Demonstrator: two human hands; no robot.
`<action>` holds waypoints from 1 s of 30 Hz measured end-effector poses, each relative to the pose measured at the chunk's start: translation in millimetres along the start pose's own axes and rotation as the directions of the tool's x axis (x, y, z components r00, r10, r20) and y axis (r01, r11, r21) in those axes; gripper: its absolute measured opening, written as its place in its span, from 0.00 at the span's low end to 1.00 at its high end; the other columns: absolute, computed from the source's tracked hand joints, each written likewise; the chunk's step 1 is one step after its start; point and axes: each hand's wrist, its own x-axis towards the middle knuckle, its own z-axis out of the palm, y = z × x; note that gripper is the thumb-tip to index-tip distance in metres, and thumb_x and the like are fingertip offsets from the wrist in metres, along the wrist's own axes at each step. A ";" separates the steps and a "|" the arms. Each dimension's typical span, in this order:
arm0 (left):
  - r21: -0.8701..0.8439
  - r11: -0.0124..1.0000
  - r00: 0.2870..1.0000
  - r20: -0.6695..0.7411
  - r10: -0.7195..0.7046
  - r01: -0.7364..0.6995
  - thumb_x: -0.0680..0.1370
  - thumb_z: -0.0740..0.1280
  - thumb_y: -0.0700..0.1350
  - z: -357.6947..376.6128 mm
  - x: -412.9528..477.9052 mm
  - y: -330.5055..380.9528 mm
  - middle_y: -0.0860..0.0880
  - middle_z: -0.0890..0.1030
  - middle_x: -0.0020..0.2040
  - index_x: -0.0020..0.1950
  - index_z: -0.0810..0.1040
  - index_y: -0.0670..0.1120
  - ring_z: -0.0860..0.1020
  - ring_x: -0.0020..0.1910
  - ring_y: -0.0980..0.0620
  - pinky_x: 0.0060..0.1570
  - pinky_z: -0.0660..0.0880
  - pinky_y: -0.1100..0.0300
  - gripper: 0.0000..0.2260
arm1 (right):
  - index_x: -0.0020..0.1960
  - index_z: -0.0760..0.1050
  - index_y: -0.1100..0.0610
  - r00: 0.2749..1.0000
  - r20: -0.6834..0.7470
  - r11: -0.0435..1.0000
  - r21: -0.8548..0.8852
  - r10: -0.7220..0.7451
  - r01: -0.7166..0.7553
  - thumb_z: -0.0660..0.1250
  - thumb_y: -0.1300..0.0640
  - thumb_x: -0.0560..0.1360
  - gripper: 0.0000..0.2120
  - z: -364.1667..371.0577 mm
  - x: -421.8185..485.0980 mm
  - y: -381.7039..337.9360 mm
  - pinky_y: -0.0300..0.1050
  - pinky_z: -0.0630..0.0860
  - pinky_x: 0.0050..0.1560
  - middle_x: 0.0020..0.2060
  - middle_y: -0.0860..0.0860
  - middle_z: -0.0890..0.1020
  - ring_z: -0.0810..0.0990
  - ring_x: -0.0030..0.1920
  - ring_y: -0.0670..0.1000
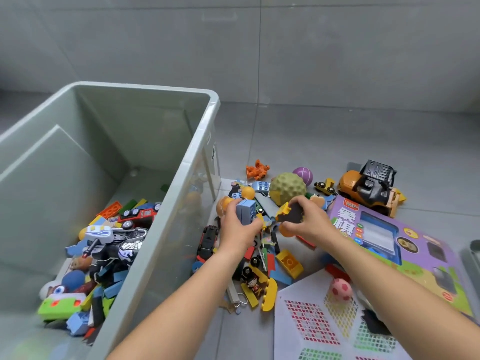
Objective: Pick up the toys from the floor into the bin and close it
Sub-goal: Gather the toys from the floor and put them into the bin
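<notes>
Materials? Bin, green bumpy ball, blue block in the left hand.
Bin: translucent plastic, smooth; toys show through its wall. Green bumpy ball: likely soft rubber or foam, matte, knobbly. Blue block, gripped by the left hand: hard plastic by its crisp edges, slight sheen.

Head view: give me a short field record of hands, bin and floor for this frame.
left hand: grips blue blocks
right hand: holds yellow-black piece
bin: open, partly filled
floor: toy pile remains, plus green ball, truck, purple box
task state: unfinished
</notes>
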 end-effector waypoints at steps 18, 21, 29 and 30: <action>0.243 0.926 0.900 -0.260 0.349 -0.289 0.64 0.70 0.47 -248.0 -61.8 148.2 0.47 0.77 0.55 0.62 0.69 0.56 0.78 0.44 0.52 0.34 0.79 0.56 0.27 | 0.52 0.70 0.52 0.867 0.008 0.706 0.585 -0.499 0.401 0.74 0.60 0.69 0.17 -12.3 -47.8 -261.8 0.48 0.82 0.41 0.44 0.49 0.76 0.77 0.41 0.45; 0.480 0.876 0.977 -0.205 0.060 0.047 0.67 0.72 0.45 -282.2 -58.2 102.4 0.46 0.75 0.56 0.70 0.63 0.53 0.79 0.47 0.47 0.41 0.80 0.50 0.33 | 0.55 0.68 0.45 0.776 0.166 0.793 0.091 -0.609 0.603 0.73 0.47 0.66 0.21 21.4 -45.6 -282.5 0.44 0.76 0.48 0.46 0.45 0.77 0.76 0.45 0.45; 0.719 0.679 0.988 -0.143 -0.062 0.147 0.73 0.68 0.55 -256.8 -56.3 87.4 0.44 0.61 0.71 0.76 0.49 0.53 0.78 0.46 0.48 0.48 0.75 0.54 0.38 | 0.71 0.62 0.44 0.804 0.159 0.787 -0.169 -0.572 0.593 0.70 0.38 0.68 0.35 21.8 -30.1 -265.0 0.50 0.60 0.71 0.67 0.47 0.69 0.67 0.68 0.51; 0.689 0.722 0.993 -0.116 0.012 0.072 0.73 0.67 0.56 -246.2 -60.9 97.4 0.45 0.61 0.72 0.76 0.51 0.54 0.78 0.49 0.49 0.51 0.75 0.52 0.37 | 0.70 0.64 0.46 0.820 0.069 0.811 -0.120 -0.569 0.573 0.70 0.40 0.69 0.33 10.6 -28.2 -254.4 0.49 0.63 0.69 0.66 0.48 0.70 0.68 0.67 0.50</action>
